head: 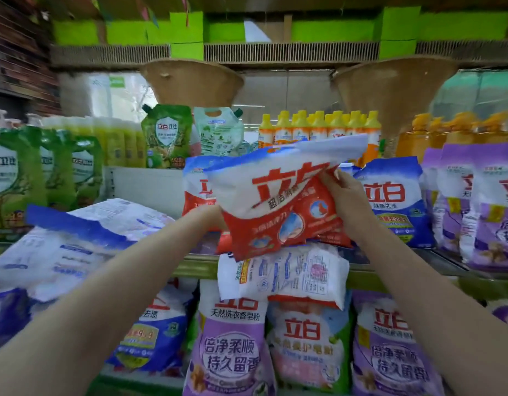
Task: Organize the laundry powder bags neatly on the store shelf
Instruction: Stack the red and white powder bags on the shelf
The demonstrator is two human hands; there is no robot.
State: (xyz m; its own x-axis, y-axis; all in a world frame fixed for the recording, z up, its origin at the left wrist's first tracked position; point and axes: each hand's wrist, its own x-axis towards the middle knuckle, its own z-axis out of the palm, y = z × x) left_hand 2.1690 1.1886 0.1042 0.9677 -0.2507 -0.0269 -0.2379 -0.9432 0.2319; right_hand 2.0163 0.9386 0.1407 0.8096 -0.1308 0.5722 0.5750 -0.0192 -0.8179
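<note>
The left hand (215, 215) is mostly hidden behind the red-and-white powder bag (278, 201). Green pouches (15, 178) at left are blurred. Purple bags (492, 207) are cut off at right.

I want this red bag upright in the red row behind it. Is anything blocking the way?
Nothing visible stands between the held red bag and the standing red bag behind. Both hands grip it; the left is mostly hidden.
</note>
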